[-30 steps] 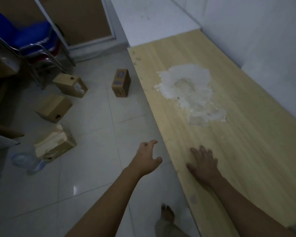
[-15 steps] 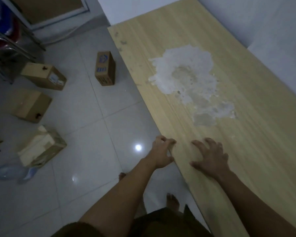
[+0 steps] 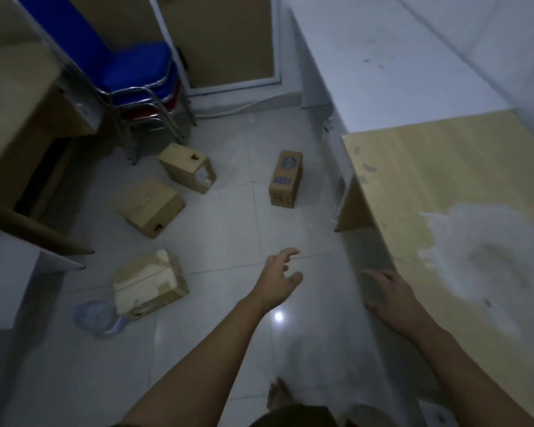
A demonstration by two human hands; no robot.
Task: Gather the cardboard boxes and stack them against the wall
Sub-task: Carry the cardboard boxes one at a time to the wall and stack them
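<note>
Floor boxes lie beyond left hand (seemingly relaxed).

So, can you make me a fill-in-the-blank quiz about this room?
The floor holds ___ cardboard boxes. The top chair has a ___ seat. The left hand and right hand hold ___.
Missing words: four; blue; nothing.

The pale grey tiled floor carries four boxes, spread apart. An upright blue-printed cardboard box stands alone. An open-ended cardboard box and a plain taped cardboard box lie near the stacked blue chairs. A torn cardboard box lies just beside a clear plastic bottle.
</note>
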